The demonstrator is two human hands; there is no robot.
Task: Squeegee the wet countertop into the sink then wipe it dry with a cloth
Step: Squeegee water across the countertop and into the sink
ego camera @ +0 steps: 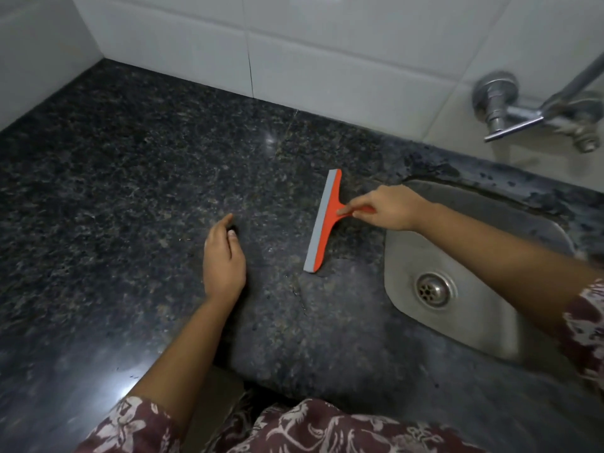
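An orange squeegee [327,217] with a grey rubber blade lies on the dark speckled granite countertop [130,178], just left of the steel sink [470,289]. My right hand [389,207] reaches over the sink's left rim and pinches the squeegee's orange handle with its fingers. The blade runs from far to near, with its grey edge facing left. My left hand [224,256] rests over the counter to the left of the squeegee, fingers loosely curled, holding nothing. No cloth is in view.
A chrome wall tap [529,112] with a lever sticks out of the white tiled wall [294,44] above the sink. The sink has a round drain [433,289]. The tiled walls meet in a corner at the far left.
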